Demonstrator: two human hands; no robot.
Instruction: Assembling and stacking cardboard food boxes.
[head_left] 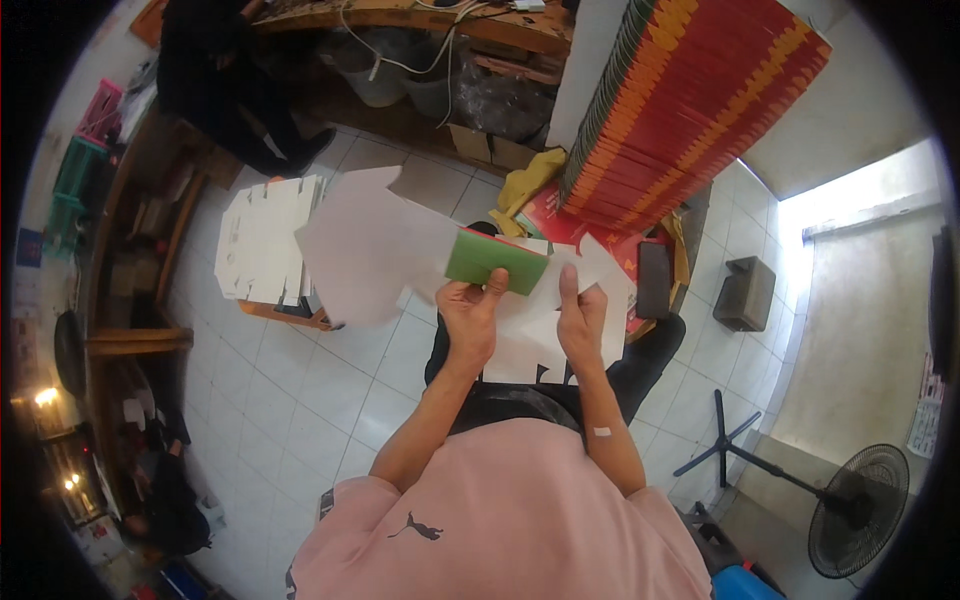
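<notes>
My left hand (pixel 470 318) pinches a green card (pixel 490 262) with a red far edge, its thumb lying on the green face. A large white sheet (pixel 365 245) stretches leftward from behind that card, slightly blurred. Close by on the right, my right hand (pixel 582 318) is closed with its thumb pointing up; what its fingers hold, if anything, is hidden. Beneath both hands, white cut card (pixel 525 345) with notched edges rests across my lap.
To the left, a stack of white cut cards (pixel 268 240) sits on a low stool. A tall pile of red-and-yellow printed pieces (pixel 690 110) rises at the far right, near a dark phone (pixel 653 280). A fan (pixel 858 510) stands lower right. Another person (pixel 225 85) is at the far left.
</notes>
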